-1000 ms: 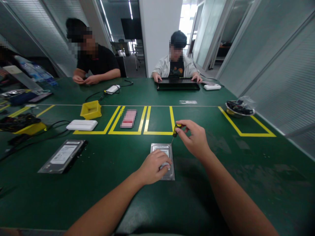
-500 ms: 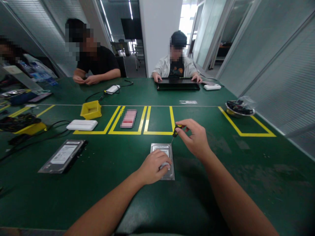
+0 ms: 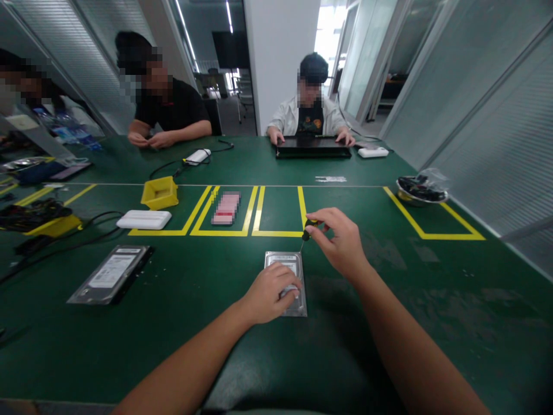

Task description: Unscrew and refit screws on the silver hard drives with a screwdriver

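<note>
A silver hard drive with a white label lies flat on the green table before me. My left hand rests across it with curled fingers, gripping it against the tabletop and covering much of its label. Between thumb and fingers of my right hand is a small screwdriver with a black and yellow handle. Its thin shaft points down, and the tip is at the drive's far right corner. Whether a screw sits under the tip is too small to tell.
To the left lies a second hard drive. Beyond it are a white power bank, a yellow bin and a blurred pink item. A metal bowl of dark parts stands right. Across the table a co-worker holds a black panel.
My right hand and the screwdriver handle have shifted very slightly left, the tip staying at the drive's corner. My left hand has not moved. At far left, a person's head has moved right.
</note>
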The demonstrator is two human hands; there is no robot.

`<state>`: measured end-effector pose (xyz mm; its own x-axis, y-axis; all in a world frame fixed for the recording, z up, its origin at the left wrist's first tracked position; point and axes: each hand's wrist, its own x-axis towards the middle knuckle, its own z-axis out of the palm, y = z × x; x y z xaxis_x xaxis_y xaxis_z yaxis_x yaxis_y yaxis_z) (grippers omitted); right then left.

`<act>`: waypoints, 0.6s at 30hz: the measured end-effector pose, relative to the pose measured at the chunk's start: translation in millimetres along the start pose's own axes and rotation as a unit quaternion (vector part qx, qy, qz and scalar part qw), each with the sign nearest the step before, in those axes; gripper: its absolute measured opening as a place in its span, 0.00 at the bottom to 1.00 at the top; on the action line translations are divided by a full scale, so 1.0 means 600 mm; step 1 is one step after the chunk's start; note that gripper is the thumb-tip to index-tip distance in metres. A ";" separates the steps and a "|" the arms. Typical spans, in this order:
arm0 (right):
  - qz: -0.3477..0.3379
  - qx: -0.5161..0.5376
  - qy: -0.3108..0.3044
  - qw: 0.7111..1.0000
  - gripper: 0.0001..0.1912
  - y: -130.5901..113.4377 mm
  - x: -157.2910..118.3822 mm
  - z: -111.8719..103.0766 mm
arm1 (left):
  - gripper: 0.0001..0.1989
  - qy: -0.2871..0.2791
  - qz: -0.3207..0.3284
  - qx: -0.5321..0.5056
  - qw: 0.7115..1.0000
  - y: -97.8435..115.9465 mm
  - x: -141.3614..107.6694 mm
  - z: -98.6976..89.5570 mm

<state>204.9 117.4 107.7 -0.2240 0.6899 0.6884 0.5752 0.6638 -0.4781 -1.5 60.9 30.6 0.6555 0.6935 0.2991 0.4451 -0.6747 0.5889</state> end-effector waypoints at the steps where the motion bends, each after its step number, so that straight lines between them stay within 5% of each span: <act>1: -0.003 -0.003 0.002 1.000 0.09 0.000 0.000 0.000 | 0.07 0.000 0.000 0.000 1.000 0.000 0.000 0.000; 18: -0.022 -0.012 0.001 1.000 0.10 -0.004 -0.001 0.002 | 0.06 0.003 0.002 -0.001 1.000 -0.002 -0.001 0.002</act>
<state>202.8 115.6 107.8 -0.2474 0.6595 0.7098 0.5840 0.6861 -0.4339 -1.5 61.0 28.7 0.6538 0.6924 0.3052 0.4417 -0.6767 0.5890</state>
